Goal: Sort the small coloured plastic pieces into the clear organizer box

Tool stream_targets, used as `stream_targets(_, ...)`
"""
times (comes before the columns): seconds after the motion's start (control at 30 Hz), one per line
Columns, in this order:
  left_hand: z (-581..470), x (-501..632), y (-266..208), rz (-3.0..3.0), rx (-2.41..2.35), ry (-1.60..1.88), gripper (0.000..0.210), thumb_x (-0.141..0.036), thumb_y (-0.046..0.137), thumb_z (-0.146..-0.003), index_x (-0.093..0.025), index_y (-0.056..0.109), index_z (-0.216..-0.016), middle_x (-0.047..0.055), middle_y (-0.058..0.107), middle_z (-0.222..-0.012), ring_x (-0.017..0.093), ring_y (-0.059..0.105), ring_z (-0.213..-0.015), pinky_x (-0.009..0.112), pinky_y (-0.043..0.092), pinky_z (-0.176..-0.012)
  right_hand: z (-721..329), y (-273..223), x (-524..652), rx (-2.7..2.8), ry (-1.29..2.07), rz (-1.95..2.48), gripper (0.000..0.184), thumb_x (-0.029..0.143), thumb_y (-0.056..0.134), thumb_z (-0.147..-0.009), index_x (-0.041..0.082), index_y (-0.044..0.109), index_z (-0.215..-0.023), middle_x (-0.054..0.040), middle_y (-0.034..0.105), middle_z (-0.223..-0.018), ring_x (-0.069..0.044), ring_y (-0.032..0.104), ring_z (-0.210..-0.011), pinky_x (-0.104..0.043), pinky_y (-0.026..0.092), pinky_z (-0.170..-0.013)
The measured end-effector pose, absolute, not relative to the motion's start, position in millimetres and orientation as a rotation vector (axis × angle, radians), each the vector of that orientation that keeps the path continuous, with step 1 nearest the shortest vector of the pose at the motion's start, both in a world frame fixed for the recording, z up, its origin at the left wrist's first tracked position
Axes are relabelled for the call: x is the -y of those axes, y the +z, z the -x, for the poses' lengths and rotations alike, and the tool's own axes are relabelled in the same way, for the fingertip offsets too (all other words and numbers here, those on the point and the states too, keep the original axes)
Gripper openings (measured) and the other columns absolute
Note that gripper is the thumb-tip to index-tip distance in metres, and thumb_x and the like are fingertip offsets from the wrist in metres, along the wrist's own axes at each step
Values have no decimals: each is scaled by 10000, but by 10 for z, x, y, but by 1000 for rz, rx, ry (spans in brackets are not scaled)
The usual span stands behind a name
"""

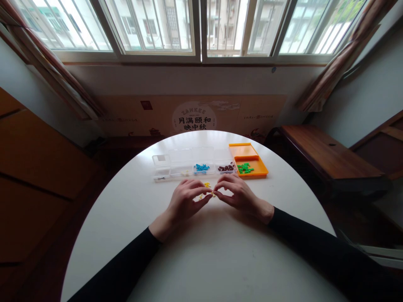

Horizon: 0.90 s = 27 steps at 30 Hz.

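Observation:
My left hand (pixel 188 197) and my right hand (pixel 237 193) meet fingertip to fingertip above the white table. Both are closed in a pinch, thumb against index finger. Whatever sits between the fingertips is too small to name; a speck of yellow shows there. Small yellow pieces (pixel 207 184) lie on the table just behind and between my hands. Beyond them, clear plastic boxes stand in a row, one with blue pieces (pixel 201 167) and one with dark brown pieces (pixel 226 167). Green pieces (pixel 244 168) lie in the orange box (pixel 260 168) on the right.
The round white table (pixel 201 260) curves away on both sides. An almost bare clear box (pixel 161 173) stands at the row's left end. A wooden bench (pixel 327 155) is at the right, and an orange-brown cabinet (pixel 31 167) at the left. Windows (pixel 157 29) line the far wall.

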<state>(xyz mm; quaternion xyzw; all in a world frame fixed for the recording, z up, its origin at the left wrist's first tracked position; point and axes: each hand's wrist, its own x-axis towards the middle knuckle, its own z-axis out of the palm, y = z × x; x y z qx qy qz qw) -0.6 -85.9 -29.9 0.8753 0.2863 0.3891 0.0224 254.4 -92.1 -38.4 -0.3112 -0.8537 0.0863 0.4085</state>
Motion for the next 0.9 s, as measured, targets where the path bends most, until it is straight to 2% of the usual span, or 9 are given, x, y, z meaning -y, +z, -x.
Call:
stream_targets(0.3,92,792,-285,-2670,-1044,1275,32,-286,800,-1025,-278,831,-1021,-16,821,-925,172,763,-847,366,512,-851,-2625,-327,949,2119,316,845,43,206,715,-1031,249,714,-1032,-57,732,-1021,-247,705,-980,-412,540,-908)
stream_targets(0.4,226,704,-255,-2625,-1278,1316,73,-296,773,-1036,-276,838,-1008,-6,814,-933,191,751,-857,382,507,-865,-2742,-348,956,2196,351,878,131,186,766,-936,251,697,-1026,-58,732,-1059,-257,693,-995,-415,542,-917)
stream_targets(0.5,379,606,-248,-2543,-1499,1332,98,-304,757,-1034,-274,847,-1008,-7,796,-917,176,683,-738,395,510,-875,-2830,-389,956,2262,373,907,182,188,793,-880,250,689,-1016,-55,730,-1066,-249,675,-956,-400,540,-890)
stream_targets(0.7,535,498,-287,-2412,-1711,1296,128,-320,748,-1014,-261,860,-1033,0,782,-931,168,594,-682,358,515,-783,-2857,-415,959,2287,378,938,107,165,772,-915,248,713,-947,-45,732,-1036,-230,672,-932,-386,537,-896)
stream_targets(0.9,520,488,-315,-2388,-1728,1262,157,-343,734,-1009,-258,865,-1031,12,773,-932,162,587,-681,329,504,-731,-2837,-415,952,2278,360,915,65,201,720,-1015,243,757,-982,-53,745,-1045,-225,682,-937,-391,543,-906)
